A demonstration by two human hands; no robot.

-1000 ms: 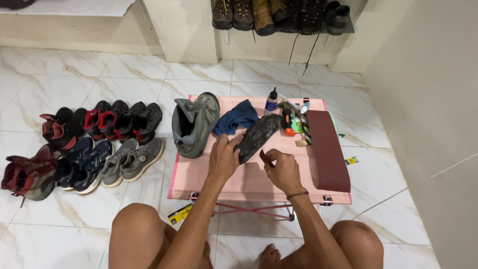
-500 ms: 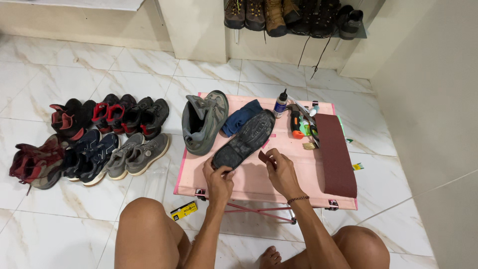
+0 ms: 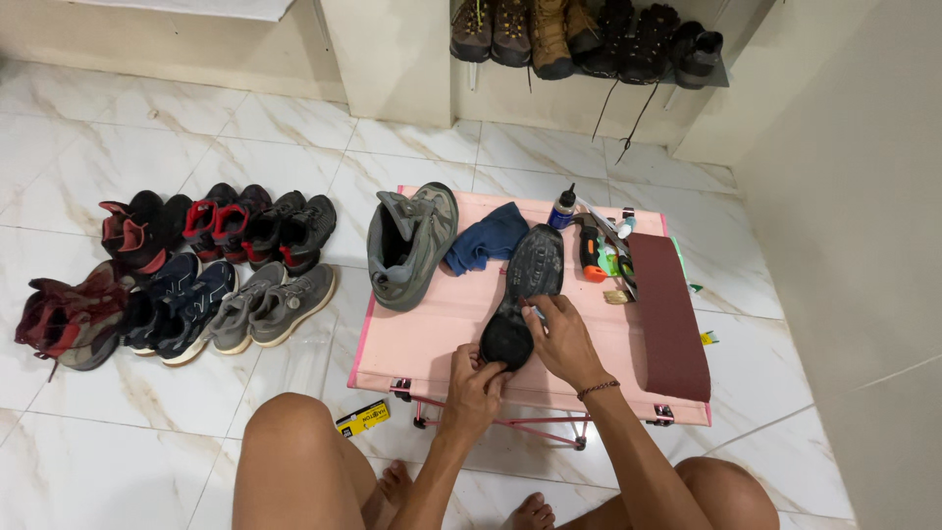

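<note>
A dark shoe sole [image 3: 523, 292] lies tread up on the small pink folding table [image 3: 432, 344]. My left hand [image 3: 475, 387] grips its heel end at the table's near edge. My right hand [image 3: 561, 338] rests on the sole's right side near the middle, fingers pinched on its edge. A grey-green hiking shoe [image 3: 407, 245] lies on the table's left part, with a blue cloth [image 3: 488, 237] next to it.
A dark red strip [image 3: 667, 314] lies along the table's right side, beside a small bottle [image 3: 562, 207], an orange tool [image 3: 591, 257] and a brush. Several pairs of shoes [image 3: 186, 275] stand on the tiled floor at left. Boots [image 3: 579, 34] sit on a rack behind. A yellow item [image 3: 362, 419] lies under the table.
The sole has come down from a raised, tilted hold to lie on the table nearer me. My left hand slid to its heel end; my right hand closed on its side.
</note>
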